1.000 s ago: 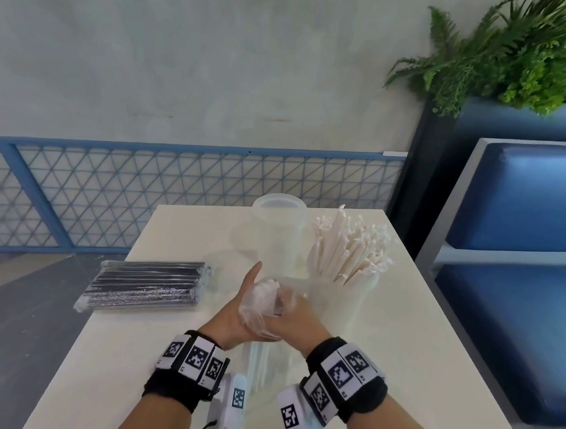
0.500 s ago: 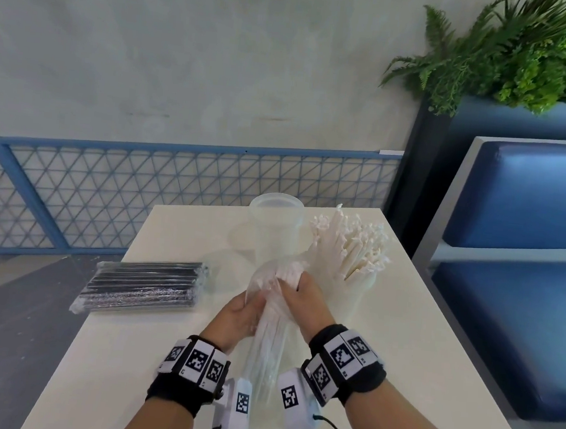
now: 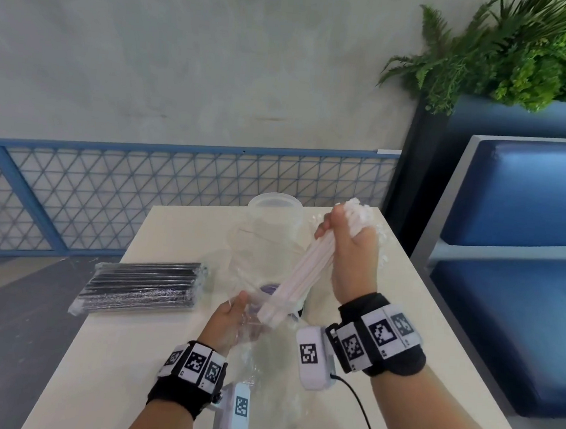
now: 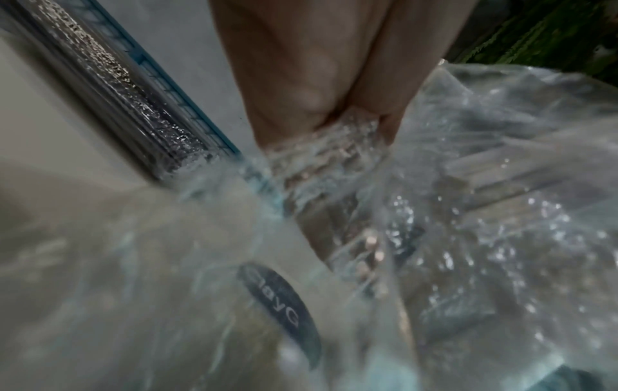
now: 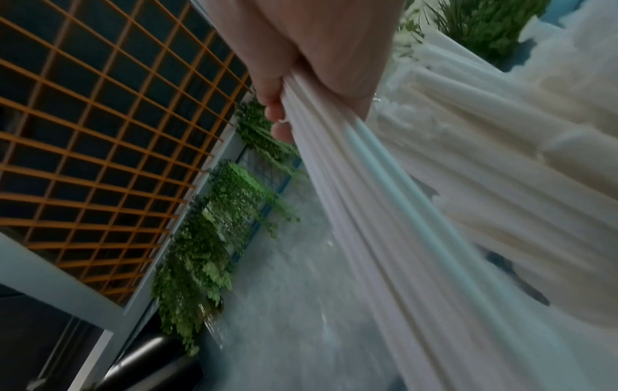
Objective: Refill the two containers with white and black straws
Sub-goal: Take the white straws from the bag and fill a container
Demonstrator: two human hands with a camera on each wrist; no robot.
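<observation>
Right hand [image 3: 351,254] raised gripping white straws [image 3: 298,277], bundle slanting down-left, left hand [image 3: 227,322] holding wrapper [image 3: 262,356]

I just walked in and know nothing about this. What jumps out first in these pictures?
First, the bundle of white straws, gripped at its top end by the right hand and slanting down to the clear plastic wrapper that the left hand holds over the middle of the table. At the table's left edge lies a sealed pack of black straws, and an empty clear container stands at the far edge.
</observation>
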